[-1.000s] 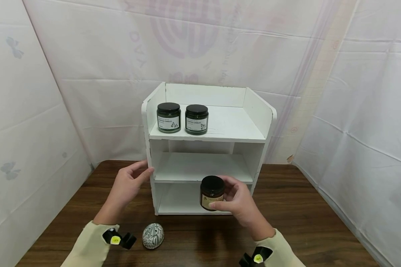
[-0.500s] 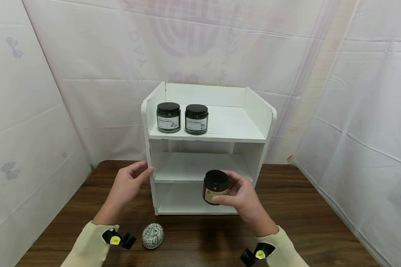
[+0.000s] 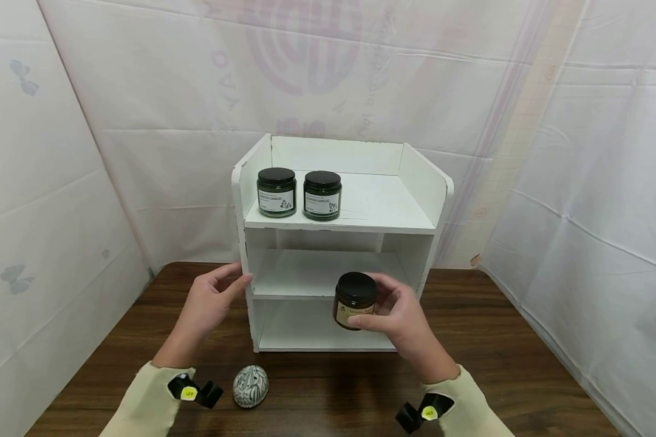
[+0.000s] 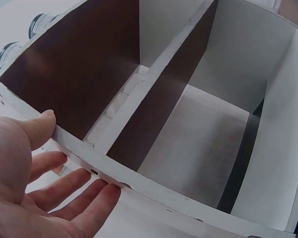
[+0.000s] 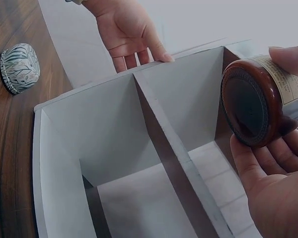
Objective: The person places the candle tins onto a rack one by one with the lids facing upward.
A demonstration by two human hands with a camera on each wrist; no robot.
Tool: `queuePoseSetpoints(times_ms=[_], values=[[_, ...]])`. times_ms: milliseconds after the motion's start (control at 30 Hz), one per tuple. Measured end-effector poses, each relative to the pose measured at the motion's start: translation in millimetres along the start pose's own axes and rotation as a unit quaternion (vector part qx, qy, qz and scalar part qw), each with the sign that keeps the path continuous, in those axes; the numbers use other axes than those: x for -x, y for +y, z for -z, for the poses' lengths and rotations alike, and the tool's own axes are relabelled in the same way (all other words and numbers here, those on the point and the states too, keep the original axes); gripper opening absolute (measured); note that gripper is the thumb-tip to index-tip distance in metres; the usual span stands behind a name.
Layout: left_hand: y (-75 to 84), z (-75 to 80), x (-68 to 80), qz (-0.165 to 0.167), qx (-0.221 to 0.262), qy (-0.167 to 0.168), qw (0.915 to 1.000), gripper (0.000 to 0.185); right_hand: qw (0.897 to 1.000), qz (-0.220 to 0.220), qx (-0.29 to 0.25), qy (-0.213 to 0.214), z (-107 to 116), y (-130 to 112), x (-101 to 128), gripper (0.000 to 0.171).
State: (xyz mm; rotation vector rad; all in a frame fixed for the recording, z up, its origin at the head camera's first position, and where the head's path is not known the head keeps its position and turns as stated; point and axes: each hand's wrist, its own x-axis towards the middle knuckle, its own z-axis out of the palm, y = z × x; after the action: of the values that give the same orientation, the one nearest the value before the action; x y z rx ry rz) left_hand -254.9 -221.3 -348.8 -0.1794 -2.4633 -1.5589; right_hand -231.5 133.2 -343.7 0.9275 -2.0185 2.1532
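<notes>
My right hand (image 3: 401,318) holds an amber glass candle jar (image 3: 355,301) with a black lid and a tan label, thumb on the label and fingers behind. The jar is in the air in front of the white shelf unit (image 3: 328,230), near its middle board. In the right wrist view the jar's dark base (image 5: 245,105) faces the camera. My left hand (image 3: 206,306) rests at the unit's left side panel. In the left wrist view its thumb touches the front edge, and the fairly straight fingers (image 4: 72,186) lie along the outer face.
Two dark green scented candle jars (image 3: 276,193) with black lids stand on the top board, toward its left. A small rounded leaf-patterned object (image 3: 250,386) lies on the brown wooden table (image 3: 306,419) at front left. White sheets (image 3: 169,91) surround the table.
My right hand has raised the candle jar and carried it slightly right, from in front of the bottom compartment to the middle board's height. The left hand has stayed put.
</notes>
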Motion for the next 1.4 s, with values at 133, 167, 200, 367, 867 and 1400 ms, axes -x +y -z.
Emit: queuePoseSetpoints(times_ms=[133, 167, 200, 367, 867, 1400], values=[[0.3, 0.3, 0.4, 0.000, 0.000, 0.000, 1.0000, 0.061, 1.000, -0.006, 0.000, 0.001, 0.1, -3.5, -1.5, 0.064], [0.2, 0.4, 0.6, 0.000, 0.000, 0.000, 1.0000, 0.061, 1.000, -0.007, -0.001, 0.001, 0.1, -4.4, -1.8, 0.064], [0.3, 0.8, 0.8, 0.001, 0.000, 0.000, 1.0000, 0.061, 1.000, -0.008, -0.001, 0.002, 0.1, -5.3, -2.1, 0.064], [-0.3, 0.9, 1.0, 0.001, -0.002, -0.002, 1.0000, 0.063, 1.000, -0.012, 0.002, 0.007, 0.0, -10.9, -3.3, 0.065], [0.3, 1.2, 1.6, 0.001, 0.002, 0.001, 1.0000, 0.062, 0.999, -0.020, 0.038, 0.010, 1.3, -26.2, -8.8, 0.064], [2.0, 0.5, 2.2, -0.001, 0.009, -0.005, 0.9999, 0.062, 0.998, -0.024, 0.054, -0.002, 5.5, -37.0, -14.8, 0.063]])
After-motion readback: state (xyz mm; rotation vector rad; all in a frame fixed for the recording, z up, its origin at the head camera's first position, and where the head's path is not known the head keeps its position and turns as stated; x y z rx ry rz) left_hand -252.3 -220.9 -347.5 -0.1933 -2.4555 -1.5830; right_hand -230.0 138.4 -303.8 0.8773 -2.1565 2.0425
